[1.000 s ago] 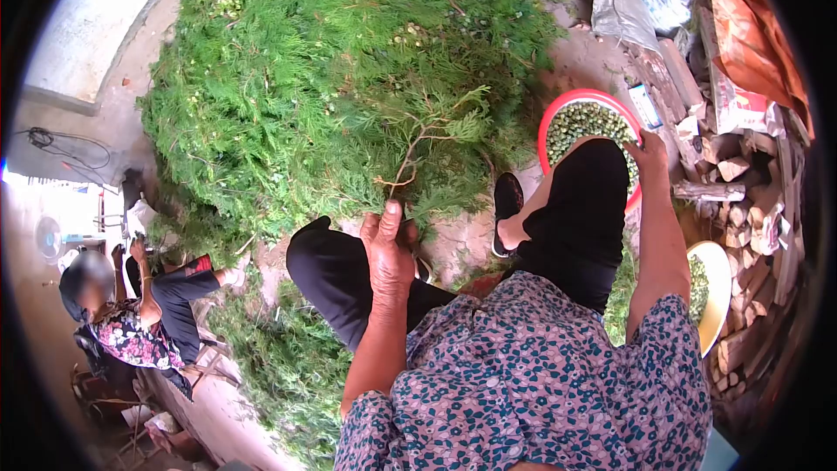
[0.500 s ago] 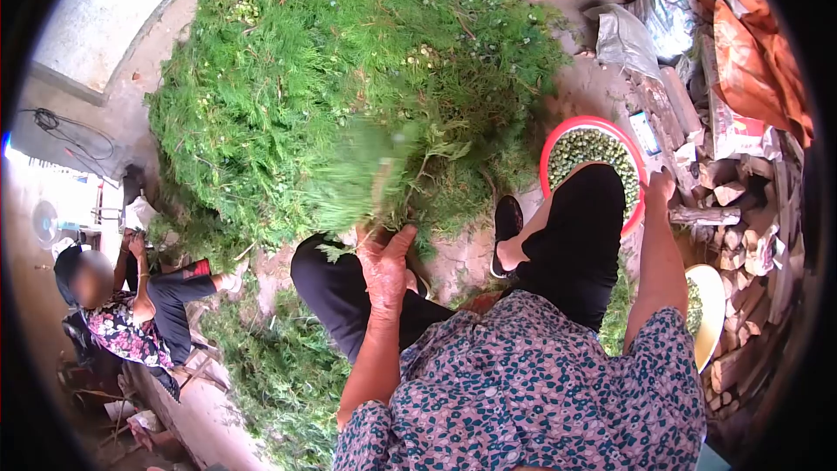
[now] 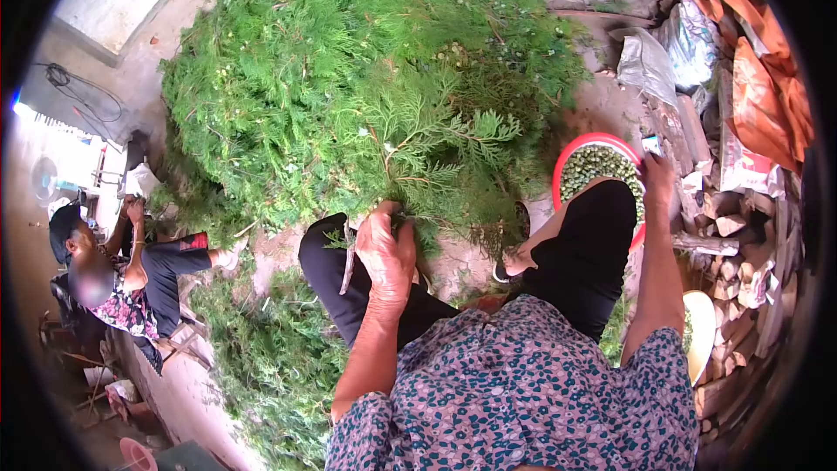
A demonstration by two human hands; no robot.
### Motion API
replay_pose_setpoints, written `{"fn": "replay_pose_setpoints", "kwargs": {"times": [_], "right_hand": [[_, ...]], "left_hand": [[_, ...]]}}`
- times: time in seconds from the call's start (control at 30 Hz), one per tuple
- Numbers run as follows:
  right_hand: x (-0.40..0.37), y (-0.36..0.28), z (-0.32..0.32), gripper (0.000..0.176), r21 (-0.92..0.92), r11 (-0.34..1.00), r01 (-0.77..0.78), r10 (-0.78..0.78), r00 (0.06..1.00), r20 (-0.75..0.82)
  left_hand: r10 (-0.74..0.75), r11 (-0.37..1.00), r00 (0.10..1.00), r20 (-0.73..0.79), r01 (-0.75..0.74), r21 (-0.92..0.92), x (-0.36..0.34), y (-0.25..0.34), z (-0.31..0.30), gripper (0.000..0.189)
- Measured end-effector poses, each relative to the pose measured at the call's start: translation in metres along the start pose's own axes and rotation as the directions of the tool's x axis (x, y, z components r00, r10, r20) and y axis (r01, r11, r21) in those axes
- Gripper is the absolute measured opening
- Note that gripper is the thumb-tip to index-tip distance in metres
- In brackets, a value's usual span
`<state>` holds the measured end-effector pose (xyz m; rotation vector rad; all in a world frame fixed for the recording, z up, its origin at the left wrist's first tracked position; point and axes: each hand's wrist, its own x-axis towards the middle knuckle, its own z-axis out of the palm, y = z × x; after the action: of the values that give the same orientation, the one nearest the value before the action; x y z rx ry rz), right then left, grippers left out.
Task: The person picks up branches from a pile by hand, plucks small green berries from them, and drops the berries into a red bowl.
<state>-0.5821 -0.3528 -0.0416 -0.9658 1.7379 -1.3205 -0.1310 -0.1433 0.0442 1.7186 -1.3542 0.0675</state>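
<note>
My left hand is closed around the stem of a leafy green conifer branch, in front of my left knee. Its feathery sprays fan out over the large pile of cut greenery, and a bare woody stem end sticks out below the fist. My right hand is at the right rim of a red basin holding many small green seed cones. Its fingers are bunched together, and what they hold, if anything, is too small to make out. My right knee covers part of the basin.
Another person sits at the left, hands raised together. More cut greenery lies at lower left. Stacked firewood, plastic sacks and an orange cloth line the right side. A pale yellow container stands beside my right arm.
The branch in my left hand was blurred by motion and now shows clearly, its sprays spread to the right. My right hand has moved slightly up along the basin's rim. The view has shifted a little.
</note>
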Motion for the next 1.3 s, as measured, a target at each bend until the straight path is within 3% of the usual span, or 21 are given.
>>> {"fn": "replay_pose_setpoints", "kwargs": {"times": [0.07, 0.13, 0.2, 0.23, 0.27, 0.37, 0.47, 0.53, 0.6, 0.63, 0.67, 0.77, 0.83, 0.87, 0.9, 0.93, 0.97, 1.03, 1.1, 1.23, 1.3], "right_hand": [[-0.073, -0.097, 0.062, 0.013, 0.033, 0.977, 0.213, -0.215, 0.952, 0.219], [-0.127, -0.136, 0.11, 0.014, 0.292, 0.897, 0.332, -0.426, 0.826, 0.369], [-0.178, -0.169, 0.142, 0.012, 0.287, 0.804, 0.52, -0.582, 0.593, 0.556], [-0.194, -0.172, 0.16, 0.014, 0.29, 0.647, 0.705, -0.714, 0.428, 0.554], [-0.207, -0.172, 0.176, 0.019, 0.342, 0.536, 0.771, -0.788, 0.313, 0.53], [-0.238, -0.159, 0.203, 0.032, 0.2, 0.5, 0.843, -0.75, 0.306, 0.586], [-0.241, -0.135, 0.212, 0.025, 0.173, 0.472, 0.865, -0.743, 0.284, 0.606], [-0.24, -0.126, 0.214, 0.016, 0.346, 0.753, 0.56, -0.651, 0.556, 0.517], [-0.225, -0.127, 0.209, 0.004, 0.35, 0.901, 0.256, -0.42, 0.715, 0.559], [-0.216, -0.131, 0.204, 0.003, 0.332, 0.942, 0.043, -0.251, 0.747, 0.615], [-0.21, -0.134, 0.199, 0.005, 0.37, 0.925, -0.086, -0.217, 0.68, 0.7], [-0.221, -0.152, 0.196, 0.006, 0.395, 0.898, -0.193, -0.198, 0.623, 0.757], [-0.218, -0.15, 0.2, 0.009, 0.346, 0.935, -0.083, -0.24, 0.568, 0.787], [-0.217, -0.151, 0.204, 0.012, 0.319, 0.919, 0.233, -0.395, 0.501, 0.77], [-0.216, -0.152, 0.208, 0.015, 0.28, 0.803, 0.526, -0.52, 0.388, 0.761], [-0.213, -0.141, 0.217, 0.021, 0.331, 0.678, 0.656, -0.645, 0.316, 0.696], [-0.212, -0.136, 0.218, 0.021, 0.332, 0.679, 0.655, -0.645, 0.316, 0.696], [-0.211, -0.13, 0.219, 0.022, 0.092, 0.602, 0.794, -0.506, 0.29, 0.813], [-0.211, -0.123, 0.222, 0.017, 0.139, 0.62, 0.772, -0.529, 0.282, 0.8], [-0.206, -0.118, 0.221, 0.008, 0.222, 0.655, 0.723, -0.64, 0.373, 0.672], [-0.195, -0.121, 0.212, 0.008, 0.164, 0.866, 0.472, -0.46, 0.627, 0.629]], "left_hand": [[0.089, 0.987, 0.995, 0.044, -0.094, 0.132, -0.001, 0.005, -0.001, 0.031], [0.109, 0.977, 0.99, 0.087, -0.123, 0.173, -0.003, 0.014, -0.004, 0.031], [0.168, 0.952, 0.976, 0.14, -0.198, 0.233, -0.006, 0.02, -0.006, 0.03], [0.169, 0.953, 0.975, 0.144, -0.199, 0.228, -0.008, 0.022, -0.006, 0.03], [0.204, 0.943, 0.966, 0.158, -0.237, 0.232, -0.009, 0.023, -0.006, 0.028], [0.261, 0.92, 0.949, 0.178, -0.3, 0.251, -0.013, 0.028, -0.011, 0.022], [0.278, 0.923, 0.945, 0.172, -0.313, 0.223, -0.018, 0.029, -0.015, 0.023], [0.29, 0.911, 0.931, 0.224, -0.34, 0.235, -0.02, 0.03, -0.018, 0.025], [0.292, 0.912, 0.928, 0.23, -0.343, 0.226, -0.023, 0.029, -0.021, 0.026], [0.299, 0.911, 0.924, 0.239, -0.351, 0.217, -0.024, 0.029, -0.022, 0.027], [0.3, 0.912, 0.924, 0.238, -0.351, 0.213, -0.025, 0.029, -0.021, 0.027], [0.335, 0.896, 0.913, 0.233, -0.386, 0.222, -0.029, 0.028, -0.019, 0.029], [0.37, 0.873, 0.89, 0.265, -0.431, 0.229, -0.029, 0.027, -0.02, 0.03], [0.37, 0.873, 0.89, 0.266, -0.431, 0.23, -0.029, 0.027, -0.019, 0.03], [0.384, 0.867, 0.883, 0.27, -0.445, 0.222, -0.029, 0.027, -0.018, 0.028], [0.398, 0.862, 0.876, 0.273, -0.459, 0.215, -0.03, 0.027, -0.018, 0.027], [0.398, 0.862, 0.875, 0.275, -0.459, 0.215, -0.03, 0.028, -0.017, 0.027], [0.406, 0.85, 0.86, 0.308, -0.48, 0.218, -0.032, 0.031, -0.018, 0.026], [0.403, 0.851, 0.86, 0.313, -0.478, 0.216, -0.033, 0.033, -0.018, 0.026], [0.358, 0.866, 0.881, 0.309, -0.437, 0.242, -0.034, 0.033, -0.017, 0.025], [0.365, 0.866, 0.886, 0.286, -0.436, 0.246, -0.032, 0.031, -0.018, 0.024]]}}
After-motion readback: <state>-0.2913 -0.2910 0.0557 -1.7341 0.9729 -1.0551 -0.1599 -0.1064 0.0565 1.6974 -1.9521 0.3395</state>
